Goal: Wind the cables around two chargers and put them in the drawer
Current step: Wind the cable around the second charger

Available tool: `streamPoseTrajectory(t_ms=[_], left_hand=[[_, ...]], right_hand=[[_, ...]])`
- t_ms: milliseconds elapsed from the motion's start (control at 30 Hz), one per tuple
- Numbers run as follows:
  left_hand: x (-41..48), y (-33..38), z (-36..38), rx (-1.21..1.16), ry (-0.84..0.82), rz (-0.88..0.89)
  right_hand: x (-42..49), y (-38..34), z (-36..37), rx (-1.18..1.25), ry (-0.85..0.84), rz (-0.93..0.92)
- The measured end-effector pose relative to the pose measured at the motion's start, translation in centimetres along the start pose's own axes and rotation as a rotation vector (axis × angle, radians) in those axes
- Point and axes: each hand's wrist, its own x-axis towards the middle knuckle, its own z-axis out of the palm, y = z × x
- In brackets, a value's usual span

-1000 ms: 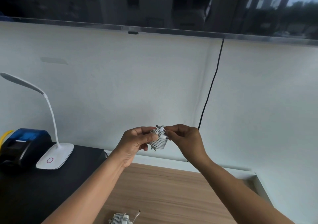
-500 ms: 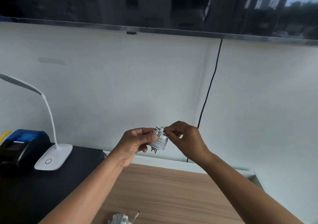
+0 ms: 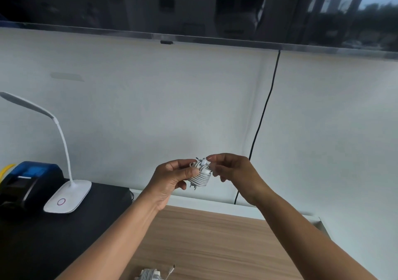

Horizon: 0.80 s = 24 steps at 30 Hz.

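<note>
We are holding a wound charger (image 3: 199,178) above the counter (image 3: 215,236): left hand (image 3: 170,180) fingers gripping its body, right hand (image 3: 234,172) fingers pinching the cable end (image 3: 204,162) on top. A second charger (image 3: 149,274) is lying on the counter below.

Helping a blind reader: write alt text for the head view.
The left hand grips a white charger wound with white cable; the right hand pinches the cable's end at its top, over a wooden desk. A second white wound charger lies on it.
</note>
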Motion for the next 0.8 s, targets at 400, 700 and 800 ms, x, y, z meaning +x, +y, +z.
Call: streamPoseTrajectory(t_ms=[400,700,800], left_hand=[[0.6,0.7,0.0,-0.010,-0.028,0.015],[0.3,0.8,-0.3,0.066,-0.061,-0.015],[0.3,1.0,-0.5,0.097,-0.059,-0.022]], right_hand=[[-0.1,0.6,1.0,-0.285,0.169,-0.136],[0.5,1.2,1.9,-0.272,0.222,-0.111],[0.6,1.3,1.9,-0.204,0.214,-0.087]])
